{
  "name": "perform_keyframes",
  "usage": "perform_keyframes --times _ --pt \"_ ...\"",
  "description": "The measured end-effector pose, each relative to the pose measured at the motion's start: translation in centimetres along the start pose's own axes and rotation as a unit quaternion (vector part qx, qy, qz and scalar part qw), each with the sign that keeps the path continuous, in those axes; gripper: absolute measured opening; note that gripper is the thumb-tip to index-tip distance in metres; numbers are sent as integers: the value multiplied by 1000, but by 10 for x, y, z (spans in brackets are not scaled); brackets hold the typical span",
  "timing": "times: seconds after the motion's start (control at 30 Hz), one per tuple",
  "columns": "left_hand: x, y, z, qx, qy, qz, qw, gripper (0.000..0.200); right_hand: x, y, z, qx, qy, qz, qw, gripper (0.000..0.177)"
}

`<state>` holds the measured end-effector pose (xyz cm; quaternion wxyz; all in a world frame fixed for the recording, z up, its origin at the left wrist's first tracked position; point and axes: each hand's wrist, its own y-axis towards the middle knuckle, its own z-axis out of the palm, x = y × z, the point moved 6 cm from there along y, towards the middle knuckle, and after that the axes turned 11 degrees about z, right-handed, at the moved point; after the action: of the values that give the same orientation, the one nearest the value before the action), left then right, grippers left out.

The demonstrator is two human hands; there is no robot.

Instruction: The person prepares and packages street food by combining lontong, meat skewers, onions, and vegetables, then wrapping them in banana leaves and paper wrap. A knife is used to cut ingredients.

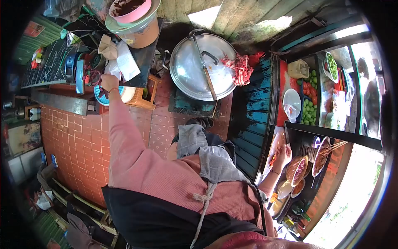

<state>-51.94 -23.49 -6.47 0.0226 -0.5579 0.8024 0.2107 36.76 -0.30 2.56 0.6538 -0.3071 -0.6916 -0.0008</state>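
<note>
My left hand [110, 82] reaches out to the left over the edge of a dark table. Its fingers look closed, but what they grip is hidden. Just beyond it lies a stack of white sheets [127, 62] with a brown paper piece [108, 47] beside it. Below the hand stands a blue-rimmed container [102, 96]. On the right side, my right hand [282, 155] is closed around a knife [287, 133], its blade pointing away from me. That hand rests by a cutting surface [278, 139] bearing small red and orange pieces.
A large lidded pot [203, 66] stands ahead, with a long-handled tool and a red cloth [240, 69] on its lid. A pink basin [132, 10] tops a bucket at the back left. Limes [309, 111], tomatoes [309, 89] and a basket of shallots [297, 170] sit at right.
</note>
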Motion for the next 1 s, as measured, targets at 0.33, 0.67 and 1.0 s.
perform_keyframes --times 0.33,0.67,1.0 --pt "-172 -126 -103 -21 -488 111 865 21 48 -74 135 131 -171 -140 966 9" --pt "-383 -333 -159 362 -626 274 634 20 75 -161 225 332 -8 -162 929 18" --pt "-436 -422 -178 646 -524 327 449 23 53 -137 118 129 21 -109 985 16"
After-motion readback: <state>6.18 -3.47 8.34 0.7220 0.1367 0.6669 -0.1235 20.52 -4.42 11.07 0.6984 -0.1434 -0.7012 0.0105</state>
